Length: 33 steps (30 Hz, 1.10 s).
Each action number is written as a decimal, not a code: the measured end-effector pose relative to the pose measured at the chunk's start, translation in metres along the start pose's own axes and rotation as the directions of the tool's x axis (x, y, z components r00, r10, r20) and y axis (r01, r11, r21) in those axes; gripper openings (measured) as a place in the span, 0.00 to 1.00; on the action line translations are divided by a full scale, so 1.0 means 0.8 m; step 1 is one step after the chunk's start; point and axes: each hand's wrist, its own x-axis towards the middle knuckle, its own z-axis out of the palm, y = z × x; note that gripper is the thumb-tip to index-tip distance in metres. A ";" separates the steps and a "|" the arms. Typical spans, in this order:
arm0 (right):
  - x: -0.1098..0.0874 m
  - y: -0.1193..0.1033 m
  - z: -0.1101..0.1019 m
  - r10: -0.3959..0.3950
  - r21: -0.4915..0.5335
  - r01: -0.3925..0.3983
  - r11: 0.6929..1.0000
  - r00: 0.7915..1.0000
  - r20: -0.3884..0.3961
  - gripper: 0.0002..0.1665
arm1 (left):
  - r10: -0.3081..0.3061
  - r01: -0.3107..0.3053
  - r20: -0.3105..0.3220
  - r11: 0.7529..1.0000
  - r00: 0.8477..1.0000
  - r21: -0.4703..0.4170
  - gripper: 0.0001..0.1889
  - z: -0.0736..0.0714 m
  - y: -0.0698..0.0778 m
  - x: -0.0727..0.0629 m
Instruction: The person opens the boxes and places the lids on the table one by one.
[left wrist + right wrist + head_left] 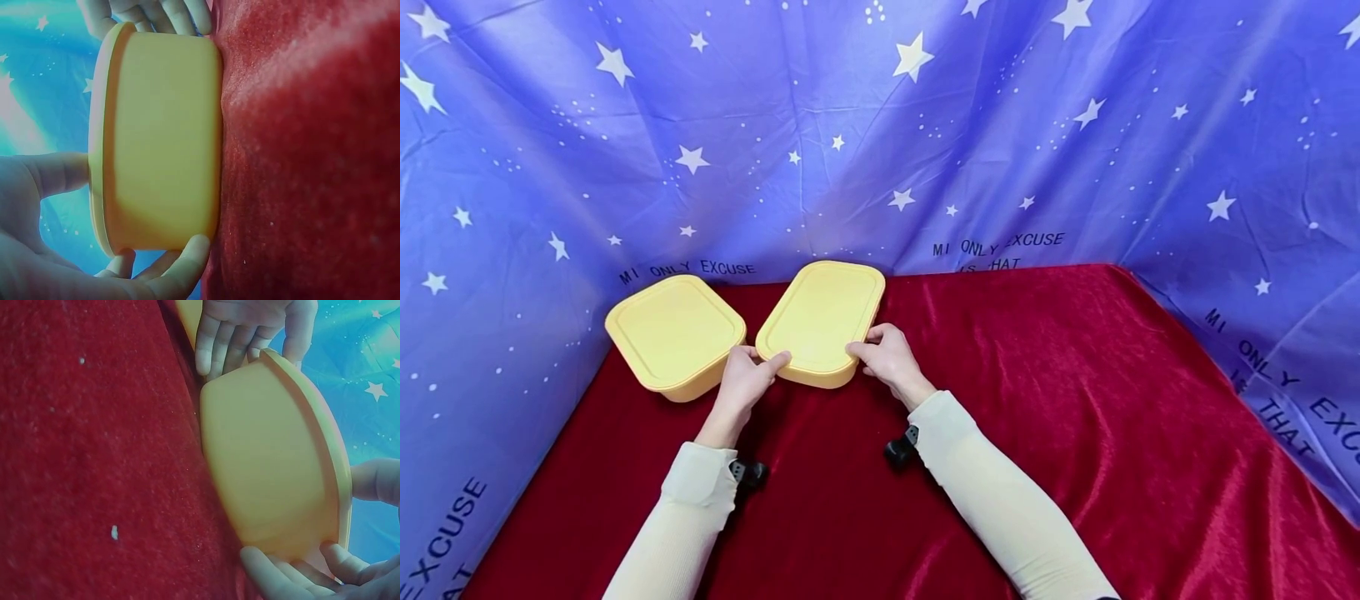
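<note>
Both hands hold a yellow lidded food container (823,317) by its near end. At its left side, the left hand (749,380) has the thumb on the lid's edge and the fingers against the side wall. Opposite, the right hand (889,358) grips the right side in the same way, thumb over the rim. The wrist views show the container's plain near wall (165,140) and its lid rim (328,440), with the base against the red cloth. A second yellow lidded container (677,333) sits just left, close to the left hand.
Dark red velvety cloth (1037,417) covers the table. A blue curtain with white stars (850,125) hangs behind and along both sides, close behind the containers. Small black devices (901,450) are strapped at both wrists.
</note>
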 end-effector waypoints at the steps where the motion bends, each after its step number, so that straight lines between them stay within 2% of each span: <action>1: 0.000 -0.001 0.000 0.000 0.001 0.000 1.000 1.000 0.000 0.24 | 0.001 -0.001 0.004 1.000 1.000 -0.001 0.19 0.000 0.000 0.000; 9: 0.003 -0.001 -0.001 0.000 -0.011 0.000 1.000 1.000 -0.013 0.23 | -0.026 0.026 0.009 0.998 1.000 0.054 0.27 -0.002 0.004 -0.002; 16: 0.003 -0.001 -0.004 -0.006 -0.026 0.004 1.000 0.999 -0.042 0.19 | -0.008 0.007 0.012 0.998 1.000 0.059 0.19 -0.003 0.006 0.000; 26: 0.004 0.000 -0.006 -0.029 -0.041 0.026 0.999 0.997 -0.069 0.16 | 0.009 -0.010 0.021 0.999 1.000 0.053 0.17 -0.001 0.004 0.000; 33: 0.004 0.001 -0.010 -0.028 -0.040 0.025 0.999 0.997 -0.073 0.16 | -0.006 0.005 0.022 0.997 1.000 0.078 0.18 0.001 0.003 -0.002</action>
